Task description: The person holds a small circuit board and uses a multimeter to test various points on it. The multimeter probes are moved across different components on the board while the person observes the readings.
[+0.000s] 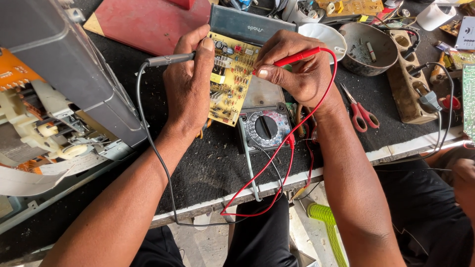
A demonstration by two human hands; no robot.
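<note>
Yellow circuit board [228,79] is propped up over my analog multimeter [265,126] on the black mat [208,163]. My left hand [188,84] steadies the board, fingers clamped on the black probe [168,60]. My right hand [297,66] pinches the red probe [296,57], tip on the board. Red-handled scissors [361,111] lie just right, 1 opened grey machine [64,89] sits left.

A dark grey rectangular box [252,25] with small pale lettering on its side lies at 12 o'clock on the counter [208,168]. A small white square panel [466,32] with printed marks stands at 2 o'clock, at the right edge. No lit screen is visible.
</note>
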